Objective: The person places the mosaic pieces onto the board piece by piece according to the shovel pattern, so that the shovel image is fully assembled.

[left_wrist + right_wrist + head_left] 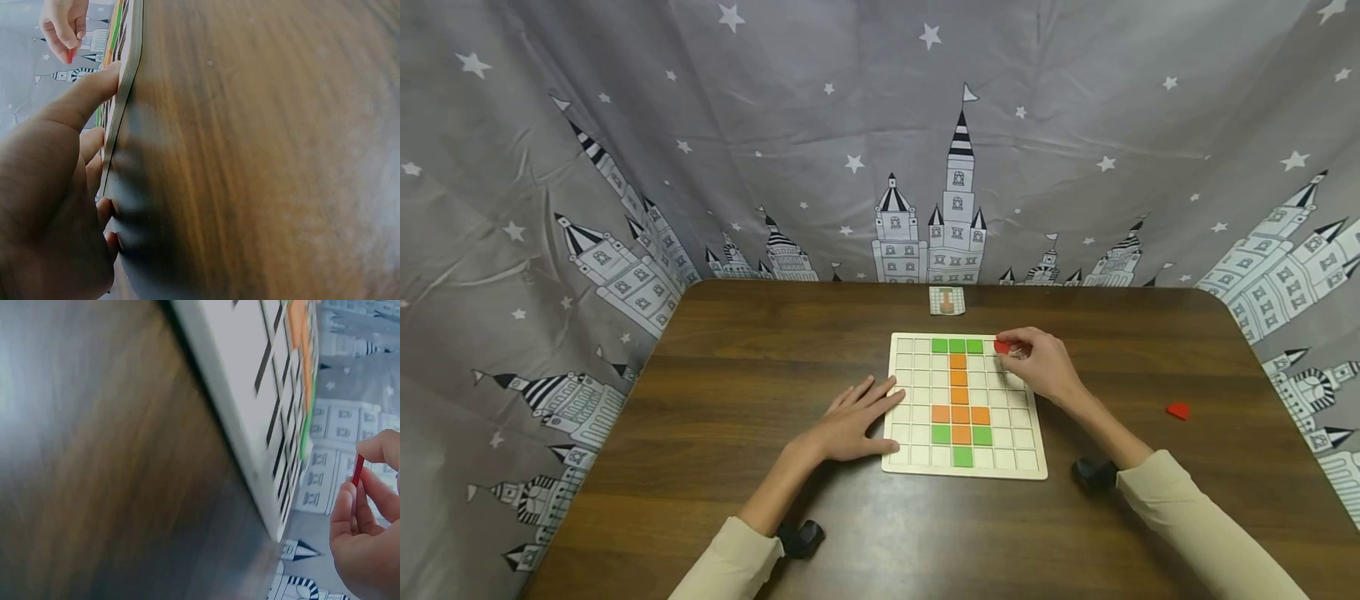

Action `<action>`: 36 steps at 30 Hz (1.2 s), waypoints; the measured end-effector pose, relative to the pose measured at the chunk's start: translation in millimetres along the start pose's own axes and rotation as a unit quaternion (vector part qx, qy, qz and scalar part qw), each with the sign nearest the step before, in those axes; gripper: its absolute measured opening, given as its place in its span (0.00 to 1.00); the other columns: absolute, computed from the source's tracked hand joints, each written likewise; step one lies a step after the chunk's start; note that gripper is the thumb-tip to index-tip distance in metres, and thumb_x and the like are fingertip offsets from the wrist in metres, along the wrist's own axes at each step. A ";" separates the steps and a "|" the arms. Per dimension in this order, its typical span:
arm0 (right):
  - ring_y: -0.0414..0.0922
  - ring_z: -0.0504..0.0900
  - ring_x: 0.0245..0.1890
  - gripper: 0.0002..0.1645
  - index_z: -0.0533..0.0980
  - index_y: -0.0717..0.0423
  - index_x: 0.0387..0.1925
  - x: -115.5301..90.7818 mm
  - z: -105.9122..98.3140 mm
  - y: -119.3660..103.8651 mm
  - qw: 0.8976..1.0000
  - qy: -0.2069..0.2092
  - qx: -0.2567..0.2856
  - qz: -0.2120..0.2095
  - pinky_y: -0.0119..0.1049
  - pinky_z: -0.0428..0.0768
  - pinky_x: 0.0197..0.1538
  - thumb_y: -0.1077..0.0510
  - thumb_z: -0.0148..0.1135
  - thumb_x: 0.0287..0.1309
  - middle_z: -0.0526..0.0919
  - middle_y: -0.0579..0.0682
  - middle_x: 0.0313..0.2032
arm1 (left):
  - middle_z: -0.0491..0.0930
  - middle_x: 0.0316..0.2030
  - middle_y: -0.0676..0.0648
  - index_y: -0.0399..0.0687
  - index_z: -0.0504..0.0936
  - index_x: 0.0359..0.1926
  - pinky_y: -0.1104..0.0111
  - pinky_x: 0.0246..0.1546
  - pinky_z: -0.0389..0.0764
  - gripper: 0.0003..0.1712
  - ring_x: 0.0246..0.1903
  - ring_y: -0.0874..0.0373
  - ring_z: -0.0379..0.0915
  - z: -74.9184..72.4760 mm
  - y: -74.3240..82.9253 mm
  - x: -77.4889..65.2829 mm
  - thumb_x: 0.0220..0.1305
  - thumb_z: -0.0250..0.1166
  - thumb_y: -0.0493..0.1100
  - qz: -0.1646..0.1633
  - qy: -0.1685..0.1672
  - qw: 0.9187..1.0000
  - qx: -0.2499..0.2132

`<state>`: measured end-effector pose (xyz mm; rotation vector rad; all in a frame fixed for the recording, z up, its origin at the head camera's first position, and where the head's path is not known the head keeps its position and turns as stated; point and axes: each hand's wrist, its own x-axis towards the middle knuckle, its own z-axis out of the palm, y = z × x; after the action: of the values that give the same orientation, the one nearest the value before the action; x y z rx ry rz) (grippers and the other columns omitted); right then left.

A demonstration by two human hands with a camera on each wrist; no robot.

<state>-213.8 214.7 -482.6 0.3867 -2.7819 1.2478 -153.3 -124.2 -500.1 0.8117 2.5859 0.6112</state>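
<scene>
A cream grid board (917, 362) lies on the table, with green tiles (957, 346) along its top row, an orange column of tiles (958, 378) below them and more green tiles (962, 457) near the bottom. My left hand (850, 425) rests at the board's left edge, fingers spread; thumb and fingertips touch the rim. Over the upper right corner, my right hand (1041, 362) pinches a small red piece (1002, 347) between thumb and fingers. In the right wrist view the red piece (357, 470) appears edge-on, held above the board. Its full outline is partly hidden by the fingers.
Another red piece (1178, 410), with a pointed, rounded outline, lies on the wooden table (760, 367) right of the board. A small card (947, 301) printed with a coloured grid pattern lies behind the board. A grey castle-print curtain (820, 125) hangs around the table's back and sides.
</scene>
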 end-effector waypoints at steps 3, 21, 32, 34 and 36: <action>0.48 0.80 0.37 0.17 0.84 0.63 0.48 -6.2 1.5 -7.8 1.000 -0.012 0.027 0.001 0.38 0.77 0.41 0.63 0.70 0.56 0.84 0.56 0.43 | 0.46 0.78 0.49 0.54 0.57 0.78 0.42 0.70 0.41 0.46 0.76 0.42 0.35 -0.9 0.7 -0.1 0.66 0.64 0.62 -0.002 -0.002 1.000 0.000; 0.43 0.82 0.40 0.15 0.87 0.56 0.44 -79.8 58.1 -47.6 0.993 -0.090 0.024 -0.066 0.40 0.80 0.45 0.60 0.76 0.52 0.86 0.44 0.40 | 0.48 0.78 0.48 0.53 0.57 0.78 0.42 0.70 0.41 0.46 0.76 0.42 0.35 -0.7 0.6 0.3 0.66 0.64 0.62 -0.003 -0.003 1.000 0.000; 0.41 0.82 0.40 0.12 0.87 0.53 0.40 -93.5 70.1 -54.8 0.991 -0.105 -0.001 -0.077 0.41 0.79 0.46 0.62 0.76 0.50 0.85 0.41 0.38 | 0.48 0.78 0.48 0.53 0.58 0.78 0.42 0.70 0.40 0.46 0.76 0.41 0.36 -0.6 0.8 -0.1 0.66 0.64 0.62 -0.004 -0.002 1.000 -0.002; 0.41 0.82 0.40 0.12 0.88 0.53 0.39 -93.2 70.1 -55.5 0.991 -0.110 -0.004 -0.078 0.41 0.79 0.46 0.62 0.76 0.50 0.85 0.40 0.37 | 0.48 0.78 0.48 0.53 0.57 0.78 0.42 0.70 0.40 0.46 0.76 0.41 0.36 -0.7 1.2 0.1 0.66 0.64 0.62 -0.004 -0.003 1.000 -0.002; 0.41 0.82 0.39 0.12 0.88 0.53 0.39 -92.9 70.1 -56.0 0.990 -0.113 -0.006 -0.081 0.41 0.79 0.45 0.63 0.76 0.49 0.84 0.40 0.36 | 0.48 0.78 0.48 0.54 0.57 0.78 0.42 0.70 0.40 0.46 0.76 0.42 0.35 -0.9 1.5 0.5 0.66 0.64 0.62 -0.005 -0.003 1.000 -0.002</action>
<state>-106.9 145.4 -504.0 0.7820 -2.8653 1.2191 -153.4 -123.1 -498.7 0.7985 2.5814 0.6095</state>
